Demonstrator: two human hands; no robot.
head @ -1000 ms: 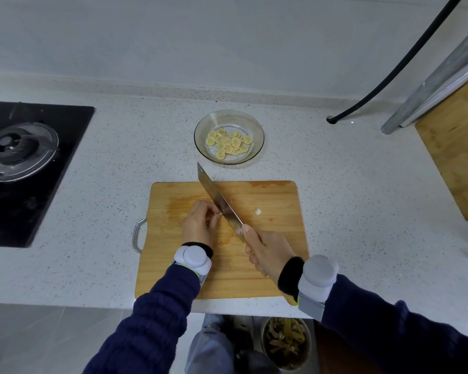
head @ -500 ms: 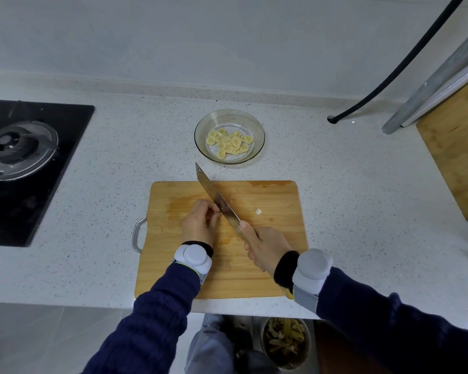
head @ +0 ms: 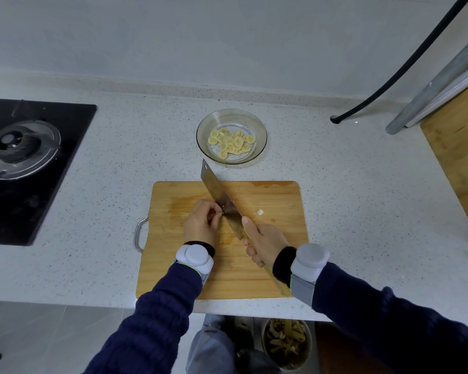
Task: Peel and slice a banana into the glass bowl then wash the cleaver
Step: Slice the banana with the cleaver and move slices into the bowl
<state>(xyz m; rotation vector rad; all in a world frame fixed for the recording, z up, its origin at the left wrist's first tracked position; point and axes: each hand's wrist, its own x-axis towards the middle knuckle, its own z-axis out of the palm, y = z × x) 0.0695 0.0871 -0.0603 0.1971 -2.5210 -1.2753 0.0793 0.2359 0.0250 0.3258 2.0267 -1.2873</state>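
The right hand [head: 265,238] is gripping the one cleaver [head: 218,190] by its handle. The left hand [head: 200,225] is curling its fingertips against the blade, perhaps pinching a stuck piece; I cannot tell. The edge is best kept turned away from those fingers. Beyond both hands, one glass bowl [head: 243,120] is holding roughly fifteen banana slices [head: 231,143].

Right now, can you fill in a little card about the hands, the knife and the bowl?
left hand: fingertips curled against the cleaver blade; anything pinched is hidden
right hand: grips the cleaver handle
cleaver: slanted over the cutting board, tip toward the glass bowl
glass bowl: beyond the board, banana slices inside
loose bit: on the board, right of the blade
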